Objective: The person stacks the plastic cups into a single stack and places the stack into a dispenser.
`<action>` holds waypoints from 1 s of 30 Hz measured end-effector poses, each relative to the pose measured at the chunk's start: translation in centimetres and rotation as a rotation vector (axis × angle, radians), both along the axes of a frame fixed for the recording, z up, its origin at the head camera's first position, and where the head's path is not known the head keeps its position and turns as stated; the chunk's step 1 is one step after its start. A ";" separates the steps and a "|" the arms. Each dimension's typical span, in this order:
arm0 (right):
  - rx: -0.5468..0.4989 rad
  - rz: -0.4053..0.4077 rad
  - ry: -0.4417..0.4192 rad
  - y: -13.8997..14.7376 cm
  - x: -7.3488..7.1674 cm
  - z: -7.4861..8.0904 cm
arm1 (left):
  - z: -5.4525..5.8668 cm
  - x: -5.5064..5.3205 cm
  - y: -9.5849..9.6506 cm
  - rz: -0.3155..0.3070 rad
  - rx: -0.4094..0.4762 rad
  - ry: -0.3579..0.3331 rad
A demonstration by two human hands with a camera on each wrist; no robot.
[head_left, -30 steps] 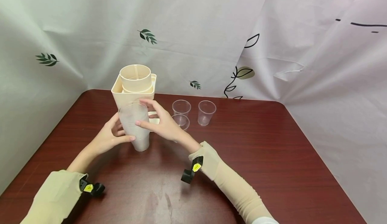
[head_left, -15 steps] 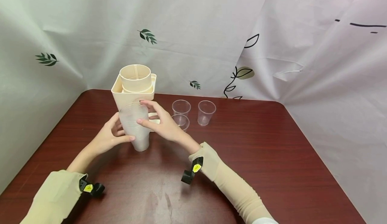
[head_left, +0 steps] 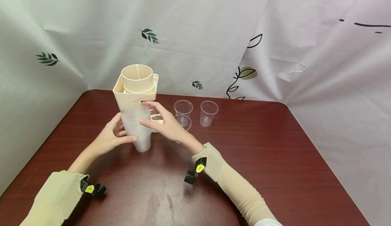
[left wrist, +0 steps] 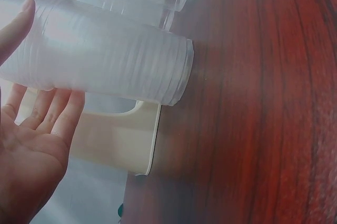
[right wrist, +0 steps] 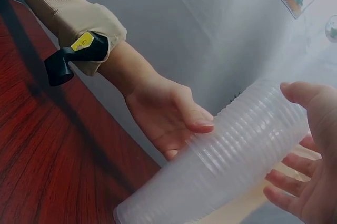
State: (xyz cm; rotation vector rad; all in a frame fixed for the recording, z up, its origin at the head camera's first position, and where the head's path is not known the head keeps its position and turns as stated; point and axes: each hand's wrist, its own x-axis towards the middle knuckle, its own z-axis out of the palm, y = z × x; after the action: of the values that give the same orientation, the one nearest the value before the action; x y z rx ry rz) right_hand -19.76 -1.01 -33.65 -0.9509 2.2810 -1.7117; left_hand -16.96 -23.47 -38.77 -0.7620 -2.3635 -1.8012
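A tall stack of nested clear plastic cups (head_left: pixel 135 127) stands slightly tilted in front of a cream holder (head_left: pixel 134 98). My left hand (head_left: pixel 107 137) grips the stack's left side, thumb in front and fingers behind; the left wrist view shows those fingers (left wrist: pixel 52 110) spread along the cups. Up at the top rims, my right hand (head_left: pixel 166 124) holds the stack between thumb and fingers. From the right wrist view, the right thumb (right wrist: pixel 303 93) lies at the upper rims, with the other fingers on the far side.
Right of the holder stand a few single clear cups, including a rear cup (head_left: pixel 183 107), a front cup (head_left: pixel 184 121) and a right cup (head_left: pixel 209 114). A round cream container (head_left: pixel 137 80) sits in the holder. Behind the dark red table (head_left: pixel 244 158) hangs a white curtain (head_left: pixel 198 42).
The right thumb has shifted slightly to the right along the upper cups, and the stack's top leans a little further right. The left hand stays in place.
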 end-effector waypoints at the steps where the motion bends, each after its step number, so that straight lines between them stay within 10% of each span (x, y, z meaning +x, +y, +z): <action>1: 0.000 0.001 0.005 0.0 0.0 0.0 | 0.0 0.0 0.0 0.000 -0.001 -0.001; 12: -0.036 0.035 0.121 1.5 -0.8 0.2 | 0.0 0.1 0.1 0.012 -0.006 -0.009; 30: -0.044 -0.141 0.207 5.8 0.4 2.7 | 0.0 0.0 0.1 0.016 0.003 -0.008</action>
State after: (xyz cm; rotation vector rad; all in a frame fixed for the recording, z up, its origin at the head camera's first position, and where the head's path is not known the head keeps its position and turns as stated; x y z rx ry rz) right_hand -19.33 4.83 -30.91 -1.0443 2.5042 -1.8022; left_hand -16.93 -23.42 -38.76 -0.7346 -2.3649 -1.8043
